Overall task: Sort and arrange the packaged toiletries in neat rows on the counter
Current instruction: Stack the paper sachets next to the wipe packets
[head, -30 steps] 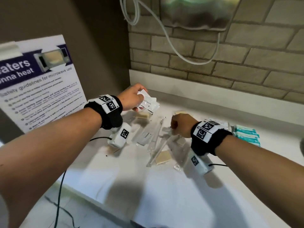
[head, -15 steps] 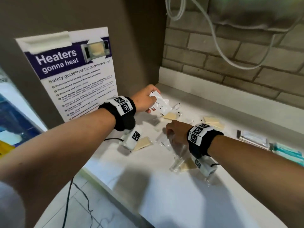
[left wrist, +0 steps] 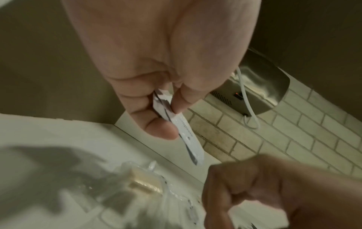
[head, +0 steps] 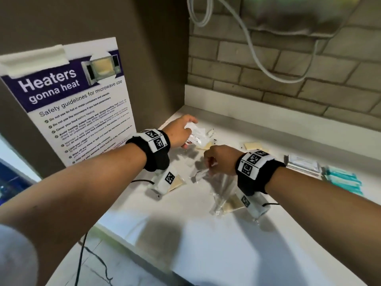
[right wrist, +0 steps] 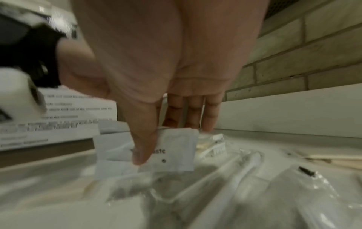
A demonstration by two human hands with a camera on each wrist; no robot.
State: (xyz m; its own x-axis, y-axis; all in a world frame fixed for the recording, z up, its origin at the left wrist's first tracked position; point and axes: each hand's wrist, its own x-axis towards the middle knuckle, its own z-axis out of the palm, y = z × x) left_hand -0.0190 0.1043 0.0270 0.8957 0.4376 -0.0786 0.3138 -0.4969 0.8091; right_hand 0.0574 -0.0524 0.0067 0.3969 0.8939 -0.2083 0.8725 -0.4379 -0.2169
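Note:
My left hand (head: 179, 133) pinches a small fan of white toothpaste sachets (head: 194, 134) above the counter's back left corner; the left wrist view shows them between thumb and fingers (left wrist: 176, 122). Just right of it, my right hand (head: 218, 159) is curled over a heap of clear packets (head: 222, 186). In the right wrist view its thumb (right wrist: 143, 147) presses a white toothpaste sachet (right wrist: 172, 151) against the fingers behind. Tan soap bars in clear wrap (head: 253, 145) lie around the heap. Flat pale packets (head: 303, 163) and teal packets (head: 342, 180) lie in rows at the right.
A microwave safety poster (head: 72, 104) leans on the left wall. A steel hand dryer (head: 288, 15) with a white cable (head: 253, 48) hangs on the brick wall above. The white counter (head: 206, 244) ends in a front edge at lower left, above the floor.
The head view has swung left and closer. My left hand keeps the same sachets. My right hand stays curled over the clear packets, now a little nearer the left hand.

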